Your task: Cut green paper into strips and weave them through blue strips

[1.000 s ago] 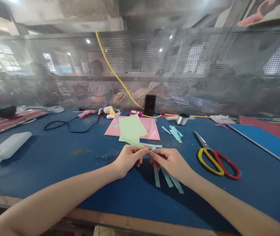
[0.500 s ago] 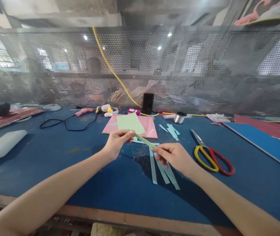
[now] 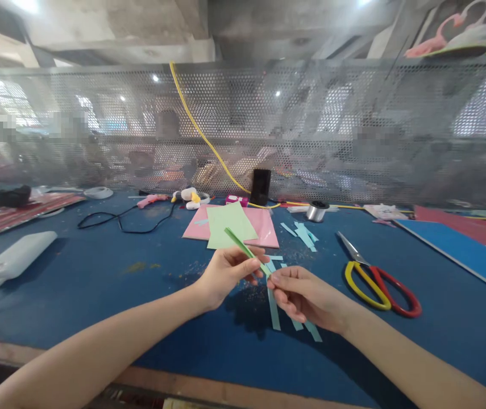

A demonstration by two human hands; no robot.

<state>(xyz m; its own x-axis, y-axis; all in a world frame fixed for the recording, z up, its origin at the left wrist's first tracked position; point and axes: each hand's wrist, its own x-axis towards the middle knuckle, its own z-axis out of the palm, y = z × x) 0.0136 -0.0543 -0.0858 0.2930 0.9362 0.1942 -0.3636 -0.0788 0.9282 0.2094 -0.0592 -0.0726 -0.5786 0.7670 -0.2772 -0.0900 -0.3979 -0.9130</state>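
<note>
L hand (image 3: 228,278) & R hand (image 3: 306,295) both pinch green paper strip (image 3: 245,250) w/ fingertips; blue strips (image 3: 273,307) on mat (image 3: 98,295) below, scissors (image 3: 379,289) to R.

Behind the perforated metal screen (image 3: 311,108), seated figures (image 3: 168,147) blur beyond telling. Above the screen, a flamingo poster (image 3: 451,28) runs off the top edge. The bottom edge cuts off both forearms (image 3: 98,335), and the right hand's fingers (image 3: 287,278) hide the green paper strip's (image 3: 240,244) lower end.

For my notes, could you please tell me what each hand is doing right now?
Left hand: closed, holding a green paper strip.
Right hand: closed, pinching that strip's end.
</note>
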